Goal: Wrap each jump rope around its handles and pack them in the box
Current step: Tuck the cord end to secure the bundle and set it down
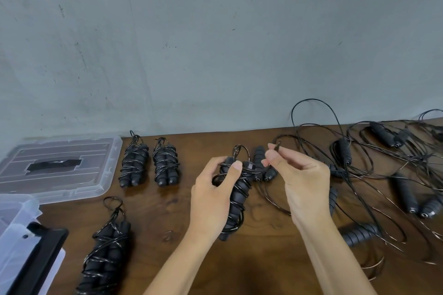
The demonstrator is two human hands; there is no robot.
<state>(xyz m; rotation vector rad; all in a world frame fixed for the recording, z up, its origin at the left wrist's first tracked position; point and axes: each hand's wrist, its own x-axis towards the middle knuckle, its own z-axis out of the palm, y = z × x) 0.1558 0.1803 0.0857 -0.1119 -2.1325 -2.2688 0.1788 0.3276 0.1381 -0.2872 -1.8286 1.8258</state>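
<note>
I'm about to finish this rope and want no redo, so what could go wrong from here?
1. The right hand pinches only the thin cord end; if it slips, the coils on the bundle that the left hand grips may spring loose.
2. The tangled pile of unwrapped ropes lies right beside the bundle, so a stray loop could catch in the wrap.
3. The three wrapped bundles sit on the table, not yet boxed.
</note>
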